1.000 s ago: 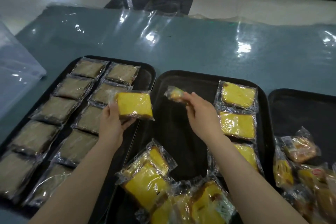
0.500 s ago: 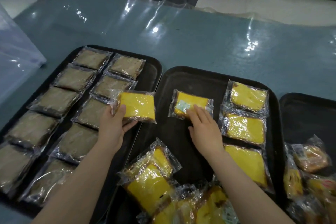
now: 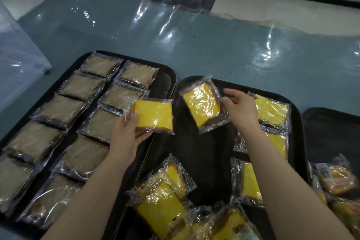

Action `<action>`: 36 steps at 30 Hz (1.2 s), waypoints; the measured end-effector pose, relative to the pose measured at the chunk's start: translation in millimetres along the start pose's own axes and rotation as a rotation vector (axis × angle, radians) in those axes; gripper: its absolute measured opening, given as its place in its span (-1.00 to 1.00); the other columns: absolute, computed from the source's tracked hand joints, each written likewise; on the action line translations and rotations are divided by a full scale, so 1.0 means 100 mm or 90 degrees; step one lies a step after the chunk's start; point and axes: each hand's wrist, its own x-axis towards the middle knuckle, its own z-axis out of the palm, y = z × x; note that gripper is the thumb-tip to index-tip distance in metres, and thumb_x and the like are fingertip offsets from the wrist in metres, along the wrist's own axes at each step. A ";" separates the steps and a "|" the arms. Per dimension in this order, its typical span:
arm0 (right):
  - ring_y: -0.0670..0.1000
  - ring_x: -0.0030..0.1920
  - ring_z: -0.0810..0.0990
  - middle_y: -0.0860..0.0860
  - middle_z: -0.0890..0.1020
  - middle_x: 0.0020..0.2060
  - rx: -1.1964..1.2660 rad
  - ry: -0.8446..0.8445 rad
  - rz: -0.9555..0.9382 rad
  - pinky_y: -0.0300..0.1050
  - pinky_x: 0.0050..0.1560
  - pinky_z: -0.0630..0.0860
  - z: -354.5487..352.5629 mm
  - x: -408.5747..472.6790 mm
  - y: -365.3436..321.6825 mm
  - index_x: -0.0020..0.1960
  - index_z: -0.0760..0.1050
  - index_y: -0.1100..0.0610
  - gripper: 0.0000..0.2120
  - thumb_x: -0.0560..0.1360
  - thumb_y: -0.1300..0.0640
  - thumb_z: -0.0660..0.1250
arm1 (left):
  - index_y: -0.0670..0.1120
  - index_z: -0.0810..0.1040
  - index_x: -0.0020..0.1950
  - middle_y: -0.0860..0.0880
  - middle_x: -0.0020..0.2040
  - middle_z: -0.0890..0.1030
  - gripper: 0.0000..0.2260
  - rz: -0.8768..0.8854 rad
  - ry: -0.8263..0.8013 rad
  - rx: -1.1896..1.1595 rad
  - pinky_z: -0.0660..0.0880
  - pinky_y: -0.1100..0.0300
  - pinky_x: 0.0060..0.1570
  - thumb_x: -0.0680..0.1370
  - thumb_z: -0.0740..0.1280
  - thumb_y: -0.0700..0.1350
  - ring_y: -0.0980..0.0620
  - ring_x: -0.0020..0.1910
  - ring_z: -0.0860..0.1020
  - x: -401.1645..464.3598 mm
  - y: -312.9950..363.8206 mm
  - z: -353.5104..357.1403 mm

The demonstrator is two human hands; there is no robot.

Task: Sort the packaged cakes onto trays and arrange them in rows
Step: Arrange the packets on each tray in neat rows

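My left hand (image 3: 128, 134) grips a wrapped yellow cake (image 3: 153, 116) over the gap between the left tray (image 3: 165, 76) and the middle tray (image 3: 196, 154). With its fingertips, my right hand (image 3: 240, 108) pinches the edge of a second yellow cake (image 3: 202, 104), tilted above the middle tray's far left part. Three yellow cakes (image 3: 271, 110) lie in a column on that tray's right side, partly under my right arm. A loose pile of yellow cakes (image 3: 161, 198) sits at its near edge. The left tray holds two rows of brown cakes (image 3: 85, 87).
A third black tray (image 3: 331, 132) at the right carries several wrapped orange-brown pastries (image 3: 339, 179). A clear plastic bin (image 3: 17, 60) stands at the far left. The table is teal, covered in glossy plastic sheet (image 3: 194, 41); tiled floor lies beyond its far edge.
My right hand had pressed the second cake flat on the middle tray; now it holds that cake lifted and turned, yellow face up. My left hand keeps its cake almost still.
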 end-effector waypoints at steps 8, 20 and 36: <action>0.10 0.24 0.41 0.04 0.46 0.26 -0.333 -0.051 -0.132 0.02 0.21 0.42 0.47 -0.32 0.14 0.35 0.43 0.04 -0.56 0.50 -0.02 0.36 | 0.01 0.49 0.16 -0.10 0.11 0.61 -0.84 -0.012 0.015 0.002 0.60 0.09 -0.20 0.58 0.27 -0.11 -0.06 -0.01 0.65 -0.03 -0.15 0.06; 0.15 0.53 0.01 0.07 0.13 0.54 -0.512 -0.083 -0.173 0.15 0.45 0.09 0.37 -0.05 0.35 0.50 0.19 0.00 -0.51 0.59 0.09 0.17 | 0.04 0.52 0.12 -0.01 0.01 0.67 -0.86 -0.014 -0.017 0.054 0.60 0.12 -0.23 0.57 0.28 -0.11 -0.01 -0.03 0.66 -0.04 -0.24 0.20; 0.05 0.54 0.01 0.01 0.15 0.54 -0.414 -0.222 -0.213 0.02 0.50 0.00 0.42 0.00 0.29 0.51 0.21 0.03 -0.50 0.58 0.22 0.14 | -0.02 0.54 0.16 -0.04 0.03 0.67 -0.76 -0.018 -0.082 0.138 0.58 0.18 -0.19 0.57 0.24 0.04 0.00 -0.01 0.65 -0.09 -0.28 0.40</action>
